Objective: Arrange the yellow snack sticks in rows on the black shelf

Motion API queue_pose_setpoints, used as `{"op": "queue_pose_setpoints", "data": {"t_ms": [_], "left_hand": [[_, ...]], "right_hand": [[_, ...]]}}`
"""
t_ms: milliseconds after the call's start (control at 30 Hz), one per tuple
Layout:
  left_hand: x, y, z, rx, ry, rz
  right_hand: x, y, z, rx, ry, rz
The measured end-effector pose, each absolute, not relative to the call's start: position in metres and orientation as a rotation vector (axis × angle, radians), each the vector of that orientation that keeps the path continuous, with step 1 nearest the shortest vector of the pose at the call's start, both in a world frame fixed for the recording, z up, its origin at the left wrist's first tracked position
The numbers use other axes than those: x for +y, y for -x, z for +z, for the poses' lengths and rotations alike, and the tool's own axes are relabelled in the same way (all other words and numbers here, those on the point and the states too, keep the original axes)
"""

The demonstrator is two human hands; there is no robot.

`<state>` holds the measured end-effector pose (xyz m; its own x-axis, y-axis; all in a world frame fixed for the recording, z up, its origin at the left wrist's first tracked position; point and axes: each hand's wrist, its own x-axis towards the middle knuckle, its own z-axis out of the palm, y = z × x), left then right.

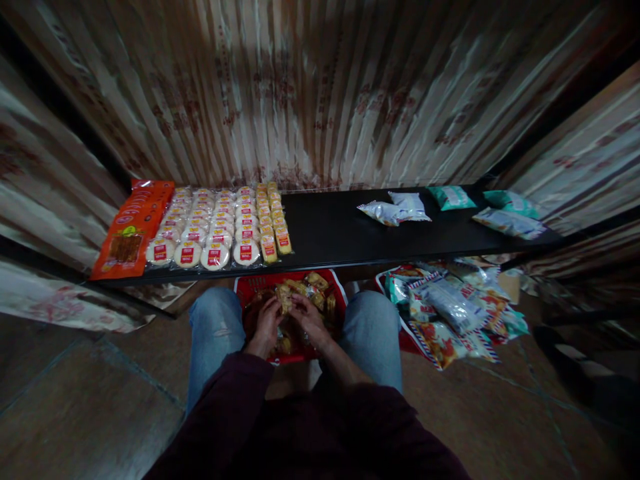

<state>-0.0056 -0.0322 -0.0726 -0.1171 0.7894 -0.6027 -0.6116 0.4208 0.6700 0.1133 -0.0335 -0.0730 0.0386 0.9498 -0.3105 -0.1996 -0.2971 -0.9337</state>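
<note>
Over a red basket [341,288] between my knees, my left hand [269,320] and my right hand [309,316] close their fingers on a small yellow packet [285,299] from either side. More yellow packets [317,281] lie in the basket around them. On the black shelf [330,230] in front, two columns of yellow packets [275,217] stand beside rows of round white wrapped cakes [216,255]. An orange bag [133,230] lies at the shelf's left end.
Silver packets [410,207] and teal packets [451,197] lie on the shelf's right part. A second red basket [409,339], heaped with snack bags [453,305], stands right of my knee. Curtains [310,100] hang behind. A dark shoe [553,343] shows at the right.
</note>
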Motion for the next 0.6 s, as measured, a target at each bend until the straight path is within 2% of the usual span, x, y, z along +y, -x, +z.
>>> {"op": "queue_pose_setpoints", "data": {"t_ms": [600], "left_hand": [[-0.029,0.005,-0.077,1.27,0.066,1.107]], "right_hand": [[-0.038,-0.117,-0.061,-1.176,1.279,1.422]]}}
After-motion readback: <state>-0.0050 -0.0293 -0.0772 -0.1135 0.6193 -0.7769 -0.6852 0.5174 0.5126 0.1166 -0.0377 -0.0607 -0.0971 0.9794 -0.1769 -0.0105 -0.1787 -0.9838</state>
